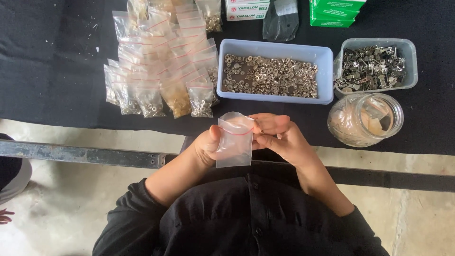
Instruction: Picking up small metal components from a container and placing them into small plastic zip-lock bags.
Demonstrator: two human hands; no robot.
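Far left, on the black cloth-covered table (pixel 57 71): a fanned pile of small clear zip bags with red seal lines (pixel 161 61), each already holding a clump of metal bits, laid overlapping, apparently as a stack of filled ones.

Near centre, at the table edge: left hand (pixel 206 147) closed around the side of an empty small clear plastic zip bag with a red seal strip (pixel 234 140), thumb pressing it upright with the mouth upward. The bag hangs between both hands, over the gap between table and body. Right hand (pixel 279 135) curled at the bag's mouth, fingertips pinched narrow on what looks like one small ring; too small to be sure.

Just beyond the hands: pale blue rectangular plastic tray (pixel 327 71) with a layer of small silver metal rings, within easy reach.

Right: clear plastic tub (pixel 411 57) of grey metal clips, and nearer, a round clear glass jar (pixel 366 119) lying open-mouthed toward the camera.
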